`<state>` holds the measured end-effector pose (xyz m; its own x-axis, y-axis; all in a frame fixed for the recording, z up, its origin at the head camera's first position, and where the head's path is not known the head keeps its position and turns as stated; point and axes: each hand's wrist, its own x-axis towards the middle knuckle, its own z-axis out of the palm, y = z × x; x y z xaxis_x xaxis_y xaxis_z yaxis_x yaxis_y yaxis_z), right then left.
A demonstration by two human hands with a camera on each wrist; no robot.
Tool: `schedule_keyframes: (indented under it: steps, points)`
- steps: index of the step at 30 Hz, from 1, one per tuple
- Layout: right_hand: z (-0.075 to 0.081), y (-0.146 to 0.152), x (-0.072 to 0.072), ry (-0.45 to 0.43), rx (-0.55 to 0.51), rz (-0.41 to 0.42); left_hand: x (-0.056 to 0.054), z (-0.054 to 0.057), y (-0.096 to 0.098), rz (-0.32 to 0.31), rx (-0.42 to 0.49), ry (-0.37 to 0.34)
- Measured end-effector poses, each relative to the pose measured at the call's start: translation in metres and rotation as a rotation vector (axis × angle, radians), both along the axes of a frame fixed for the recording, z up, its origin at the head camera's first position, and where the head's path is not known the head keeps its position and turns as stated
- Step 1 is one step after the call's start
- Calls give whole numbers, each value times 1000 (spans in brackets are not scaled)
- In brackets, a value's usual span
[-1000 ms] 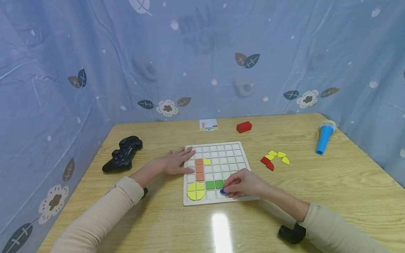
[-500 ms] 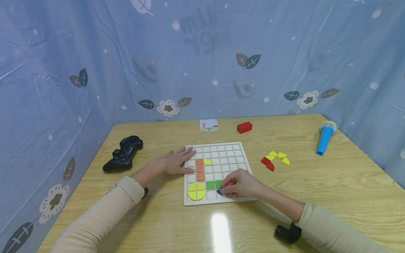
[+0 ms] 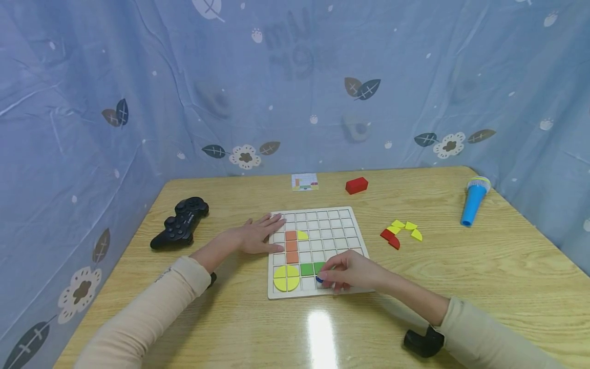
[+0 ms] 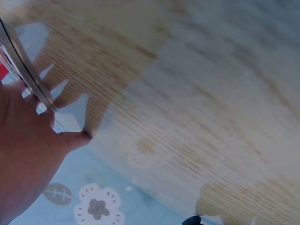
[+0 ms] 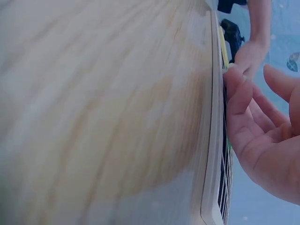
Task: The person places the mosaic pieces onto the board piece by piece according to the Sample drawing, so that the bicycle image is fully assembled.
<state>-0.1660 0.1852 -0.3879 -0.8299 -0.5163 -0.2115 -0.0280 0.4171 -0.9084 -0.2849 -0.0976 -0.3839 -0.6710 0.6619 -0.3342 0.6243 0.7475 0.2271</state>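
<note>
A white grid board (image 3: 322, 225) lies on the table, bearing orange squares (image 3: 292, 246), a yellow circle of quarter pieces (image 3: 286, 278) and green squares (image 3: 306, 269). Spread over the board's left edge, my left hand (image 3: 259, 237) rests with straight fingers. The thumb and curled fingers of my right hand (image 3: 352, 271) pinch a small blue piece (image 3: 319, 280) in the bottom row, just below a green square. Most of that piece is hidden by the fingertips. In the right wrist view, the right hand's fingertips (image 5: 234, 77) meet the board's surface.
Loose yellow pieces (image 3: 410, 225) and red pieces (image 3: 391, 239) lie right of the board. A pattern card (image 3: 304, 182) and a red block (image 3: 357, 185) sit behind it. A black game controller (image 3: 181, 224) is at left, a blue toy microphone (image 3: 475, 201) at right.
My right hand has shifted slightly left with the blue piece, which has gone from being held at a tilt to lying under the second green square. The left hand stays still.
</note>
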Motion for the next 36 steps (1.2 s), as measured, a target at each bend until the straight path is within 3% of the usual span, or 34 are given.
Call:
schedule_keyframes:
  steps: [5,12,25,36]
  points:
    - [1,2,1,-27,-12,-23,1,2,1,3,-2,5]
    - [-1,13,-3,-66,-61,-15,-3,-5,0,29,-28,-6]
    - [1,72,-13,-167,-194,-105,0,0,0,-10,-12,8]
    - [5,118,-24,-120,-255,-189,3,3,1,5,-21,9]
